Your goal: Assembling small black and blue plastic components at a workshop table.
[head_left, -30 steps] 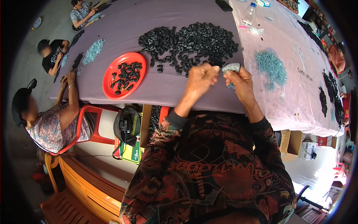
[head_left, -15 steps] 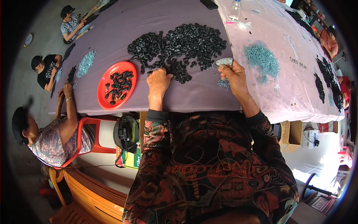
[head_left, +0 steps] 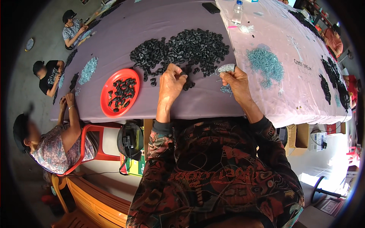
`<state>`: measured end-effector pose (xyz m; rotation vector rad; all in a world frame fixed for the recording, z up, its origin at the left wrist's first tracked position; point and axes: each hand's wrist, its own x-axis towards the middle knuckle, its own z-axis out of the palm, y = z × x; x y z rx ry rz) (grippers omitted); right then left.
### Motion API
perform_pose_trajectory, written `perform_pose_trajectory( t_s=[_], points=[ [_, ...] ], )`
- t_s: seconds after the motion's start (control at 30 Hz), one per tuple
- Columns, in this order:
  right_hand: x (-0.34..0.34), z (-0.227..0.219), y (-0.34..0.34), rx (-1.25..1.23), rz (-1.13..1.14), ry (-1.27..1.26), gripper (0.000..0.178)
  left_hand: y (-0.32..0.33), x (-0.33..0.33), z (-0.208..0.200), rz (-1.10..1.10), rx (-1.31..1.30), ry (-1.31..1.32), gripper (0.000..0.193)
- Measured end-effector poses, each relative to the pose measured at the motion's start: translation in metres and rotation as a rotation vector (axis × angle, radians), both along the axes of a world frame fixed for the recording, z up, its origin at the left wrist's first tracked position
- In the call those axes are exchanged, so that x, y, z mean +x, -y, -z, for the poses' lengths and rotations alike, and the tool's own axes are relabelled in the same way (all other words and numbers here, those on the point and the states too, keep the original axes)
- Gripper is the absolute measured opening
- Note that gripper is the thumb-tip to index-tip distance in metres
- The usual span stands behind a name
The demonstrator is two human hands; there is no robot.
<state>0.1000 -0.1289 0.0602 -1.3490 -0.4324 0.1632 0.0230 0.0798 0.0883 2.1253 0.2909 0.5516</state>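
Note:
My left hand (head_left: pixel 171 83) is closed in a pinch at the near edge of a heap of small black ring-shaped parts (head_left: pixel 197 45). A small black part (head_left: pixel 184 75) shows at its fingertips. Closed too, my right hand (head_left: pixel 235 81) grips a silvery, rounded, shiny piece (head_left: pixel 227 68) whose exact kind I cannot make out. Just below that hand's fingertips lies a small scatter of bluish metal screws (head_left: pixel 226 89). To the left a red oval tray (head_left: pixel 105 88) holds several black pieces.
A larger pile of bluish screws (head_left: pixel 265 64) lies on the pink cloth at right. Farther back are a clear bottle (head_left: pixel 237 13) and a dark phone (head_left: pixel 211 7). A co-worker (head_left: pixel 61 144) sits at left on a red chair (head_left: pixel 99 142). Other people work around the table.
My left hand has moved slightly right and turned into a pinch, with a black part at its fingertips. The right hand has shifted slightly, still gripping the silvery piece.

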Motion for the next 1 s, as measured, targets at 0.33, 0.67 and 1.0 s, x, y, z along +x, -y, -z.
perform_pose_trajectory(
  t_s=[0.33, 0.67, 1.0],
  points=[
    [-0.013, -0.019, 0.003, 0.045, -0.06, 0.044, 0.01, 0.051, -0.019, -0.024, 0.318, -0.216, 0.136, 0.018],
    [-0.038, -0.042, 0.007, 0.096, -0.155, 0.101, 0.012, 0.062, -0.025, -0.025, 0.385, -0.24, 0.136, 0.011],
    [-0.04, -0.047, 0.01, -0.002, -0.132, 0.154, 0.009, 0.066, -0.027, -0.024, 0.423, -0.308, 0.136, 0.008]
  ],
)
